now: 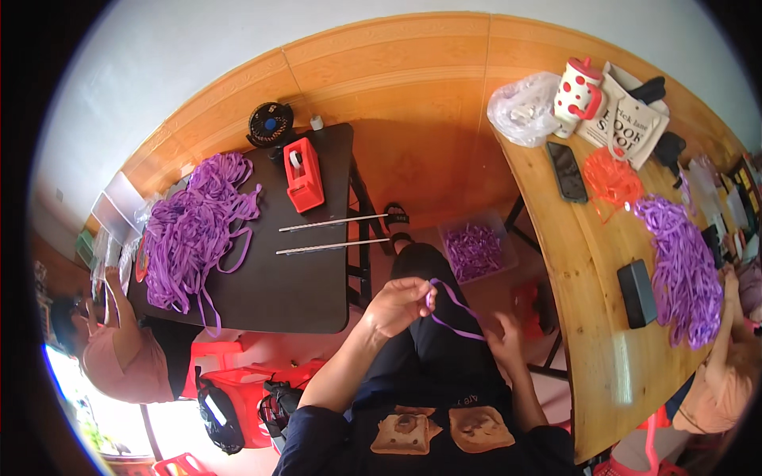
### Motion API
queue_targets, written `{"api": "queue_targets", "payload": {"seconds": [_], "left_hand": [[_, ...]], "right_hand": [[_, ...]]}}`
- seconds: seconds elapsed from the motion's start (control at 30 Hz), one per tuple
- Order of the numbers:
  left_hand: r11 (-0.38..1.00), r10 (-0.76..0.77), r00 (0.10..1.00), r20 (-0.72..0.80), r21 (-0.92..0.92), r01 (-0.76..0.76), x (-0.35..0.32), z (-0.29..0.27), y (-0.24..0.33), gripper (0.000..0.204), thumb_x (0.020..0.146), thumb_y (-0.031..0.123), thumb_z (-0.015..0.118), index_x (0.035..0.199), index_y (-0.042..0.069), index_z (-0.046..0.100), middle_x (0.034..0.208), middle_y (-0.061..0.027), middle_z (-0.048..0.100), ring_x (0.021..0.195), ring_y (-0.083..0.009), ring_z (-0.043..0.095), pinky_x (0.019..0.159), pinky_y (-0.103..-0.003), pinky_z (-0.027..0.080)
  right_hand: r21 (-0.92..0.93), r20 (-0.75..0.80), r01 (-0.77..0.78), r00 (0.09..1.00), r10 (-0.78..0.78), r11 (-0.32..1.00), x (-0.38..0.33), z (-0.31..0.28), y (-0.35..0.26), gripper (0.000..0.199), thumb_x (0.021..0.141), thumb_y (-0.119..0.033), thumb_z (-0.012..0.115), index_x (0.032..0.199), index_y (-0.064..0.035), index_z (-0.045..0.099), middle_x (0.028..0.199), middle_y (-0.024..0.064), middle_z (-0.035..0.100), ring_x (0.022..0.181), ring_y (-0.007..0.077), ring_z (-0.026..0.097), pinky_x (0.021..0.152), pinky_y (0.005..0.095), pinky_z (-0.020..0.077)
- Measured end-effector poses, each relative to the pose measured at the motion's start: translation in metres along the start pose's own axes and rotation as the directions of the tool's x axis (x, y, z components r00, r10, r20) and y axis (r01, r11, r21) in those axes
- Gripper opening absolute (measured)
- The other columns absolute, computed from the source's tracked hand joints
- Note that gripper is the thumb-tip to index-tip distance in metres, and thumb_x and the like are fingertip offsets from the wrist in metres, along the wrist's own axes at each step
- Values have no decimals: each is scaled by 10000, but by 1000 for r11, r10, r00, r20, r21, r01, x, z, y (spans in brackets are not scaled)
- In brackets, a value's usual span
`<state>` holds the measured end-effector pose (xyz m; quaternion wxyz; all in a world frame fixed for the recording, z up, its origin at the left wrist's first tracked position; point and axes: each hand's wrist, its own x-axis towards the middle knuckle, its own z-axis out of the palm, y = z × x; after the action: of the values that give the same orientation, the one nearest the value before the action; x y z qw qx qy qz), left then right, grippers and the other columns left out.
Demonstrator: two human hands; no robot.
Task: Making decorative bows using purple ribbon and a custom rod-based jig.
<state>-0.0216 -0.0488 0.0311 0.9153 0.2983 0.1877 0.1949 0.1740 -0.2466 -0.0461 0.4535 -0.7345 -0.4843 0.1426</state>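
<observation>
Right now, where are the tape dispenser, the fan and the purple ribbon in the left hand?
Tape dispenser (pixel 305 187): head view, on its red body.
Fan (pixel 271 124): head view, on its blue hub.
Purple ribbon (pixel 458 332): head view, on its lower strand.

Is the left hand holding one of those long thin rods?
No, the left hand pinches a purple ribbon, and both rods lie on the dark table.

the purple ribbon (pixel 455 297) seems smooth, the wooden table (pixel 587 317) glossy.

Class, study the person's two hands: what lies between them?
In the head view, a purple ribbon curves from the left hand toward the right hand, above the dark trousers.
</observation>
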Motion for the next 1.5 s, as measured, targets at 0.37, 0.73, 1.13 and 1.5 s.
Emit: {"api": "queue_targets", "payload": {"seconds": [0.37, 0.73, 1.13, 1.5], "left_hand": [[963, -122, 990, -72, 235, 135, -64, 30, 11, 197, 930, 155, 673, 1002, -24, 717, 789, -47, 647, 699, -100, 570, 587, -214, 427], [944, -138, 990, 21, 306, 125, -81, 26, 10, 177, 901, 94, 694, 994, -55, 721, 719, -31, 608, 656, -77, 528, 538, -184, 368], [-15, 509, 744, 432, 869, -494, -106, 53, 13, 51, 877, 13, 681, 897, -33, 691, 744, -30, 595, 679, -104, 552, 586, -292, 441], [648, 709, 668, -228, -165, -744, -193, -43, 93, 202, 1035, 200, 464, 1115, 64, 590, 958, -27, 563, 873, -177, 537, 782, -318, 506]], "right_hand": [[700, 308, 175, 801, -514, 692, 77, -1, -117, 173, 835, 81, 654, 1002, 38, 667, 915, 101, 663, 831, 189, 653, 749, 279, 525], [534, 193, 501, 712, -675, 681, 64, -1, -134, 216, 751, 28, 718, 951, -40, 675, 788, 51, 651, 720, 215, 600, 701, 328, 385], [515, 270, 172, 897, -349, 840, 40, 1, -154, 88, 818, 69, 633, 854, -8, 656, 767, 66, 639, 683, 151, 607, 628, 264, 437], [927, -28, -13, 994, -103, -375, 94, -62, -85, 138, 929, -109, 629, 1059, -82, 588, 868, 18, 546, 879, 177, 491, 859, 366, 403]]}}
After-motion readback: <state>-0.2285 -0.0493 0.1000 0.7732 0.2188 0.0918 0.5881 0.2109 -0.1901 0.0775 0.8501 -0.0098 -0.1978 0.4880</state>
